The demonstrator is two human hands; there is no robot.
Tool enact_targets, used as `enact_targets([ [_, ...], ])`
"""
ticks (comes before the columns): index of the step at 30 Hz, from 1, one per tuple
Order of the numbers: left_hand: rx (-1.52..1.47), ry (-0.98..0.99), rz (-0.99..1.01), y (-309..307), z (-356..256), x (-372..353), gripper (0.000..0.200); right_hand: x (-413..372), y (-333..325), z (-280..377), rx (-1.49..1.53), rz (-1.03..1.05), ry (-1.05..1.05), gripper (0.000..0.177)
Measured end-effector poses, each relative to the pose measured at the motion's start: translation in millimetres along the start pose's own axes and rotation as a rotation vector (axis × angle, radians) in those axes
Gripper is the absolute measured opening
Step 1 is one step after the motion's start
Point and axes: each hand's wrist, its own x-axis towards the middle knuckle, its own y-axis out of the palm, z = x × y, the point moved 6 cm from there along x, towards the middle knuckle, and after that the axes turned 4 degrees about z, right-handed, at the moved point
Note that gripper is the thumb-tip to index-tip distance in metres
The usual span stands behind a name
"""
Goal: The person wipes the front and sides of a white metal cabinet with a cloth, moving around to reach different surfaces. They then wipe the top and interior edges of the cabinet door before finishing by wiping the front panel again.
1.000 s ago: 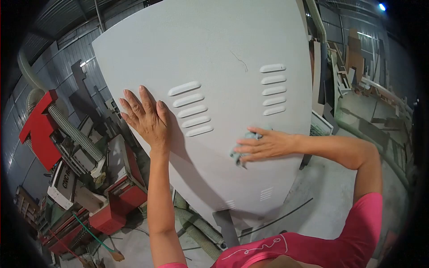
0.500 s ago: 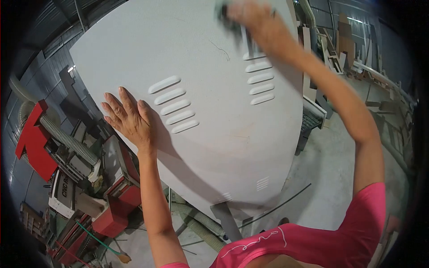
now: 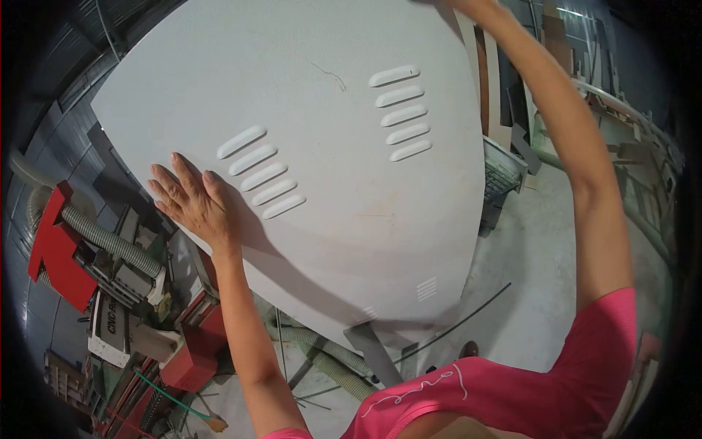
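A large pale grey-white panel (image 3: 322, 175) with raised louvre slots stretches in front of me. My left hand (image 3: 191, 201) lies flat on its left side, fingers spread, just left of one row of slots (image 3: 254, 166). My right arm reaches up to the panel's far end. Only the wrist edge of my right hand (image 3: 468, 4) shows at the top of the picture; its fingers are cut off. A dark bit of something it grips shows at the frame edge, too little to name. A second row of slots (image 3: 404, 115) sits below that hand.
Red machinery (image 3: 62, 249) with ribbed grey hoses stands at the left, close to the panel's edge. More hose (image 3: 329, 362) and a thin dark rod (image 3: 468, 322) lie below the panel. Boards and a crate (image 3: 503, 172) stand to the right.
My right hand has moved up and out of most of the picture with the blurred dark object. The view has shifted slightly; my left hand stays flat on the panel.
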Motion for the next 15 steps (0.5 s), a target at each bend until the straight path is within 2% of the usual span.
enact_targets([
  [1, 0.001, 0.004, -0.002, 0.0, 0.3, 0.2, 0.049, -22.9, -1.3, 14.0, -0.008, 0.015, -0.068, 0.053],
  [2, 0.004, 0.006, -0.004, -0.3, 0.0, -0.4, 0.049, -52.9, -6.0, 32.4, -0.017, 0.116, -0.091, 0.055],
  [3, 0.003, 0.0, 0.001, -0.1, -0.8, -1.2, 0.049, -97.3, -15.2, 51.1, 0.222, 0.151, 0.075, 0.059],
  [4, -0.003, -0.001, -0.007, -0.2, -2.4, -1.2, 0.049, -135.5, -26.3, 79.9, 0.106, 0.243, -0.005, 0.056],
  [5, -0.008, -0.004, -0.018, -0.6, -3.0, -0.7, 0.049, -186.1, -33.9, 105.8, 0.162, 0.322, 0.007, 0.052],
  [6, -0.005, -0.014, -0.015, -0.4, -2.4, 0.0, 0.049, -250.2, -30.6, 137.2, 0.098, 0.534, -0.067, 0.053],
  [7, -0.024, -0.023, -0.002, 0.5, -2.1, 0.1, 0.05, -298.0, -45.6, 162.5, 0.325, 0.637, -0.226, 0.055],
  [8, -0.043, -0.028, 0.013, 1.3, -2.1, -0.4, 0.051, -310.7, -45.4, 158.4, 0.331, 0.64, -0.232, 0.055],
  [10, -0.017, -0.021, 0.0, 1.8, -1.8, 0.0, 0.051, -327.5, -50.2, 160.6, 0.339, 0.601, -0.321, 0.054],
  [11, 0.002, -0.016, -0.014, 2.2, -2.7, -0.7, 0.051, -299.6, -46.2, 144.2, 0.262, 0.574, -0.274, 0.057],
  [12, -0.003, -0.019, -0.002, 2.5, -2.6, -1.3, 0.051, -261.3, -44.0, 125.1, 0.269, 0.424, -0.186, 0.059],
  [14, -0.013, -0.02, -0.008, 5.0, -0.3, -1.5, 0.051, -188.4, -32.1, 79.2, 0.184, 0.172, -0.156, 0.057],
  [15, -0.011, -0.018, -0.013, 4.8, -0.2, -1.1, 0.051, -153.0, -23.8, 57.5, -0.11, 0.206, -0.126, 0.057],
])
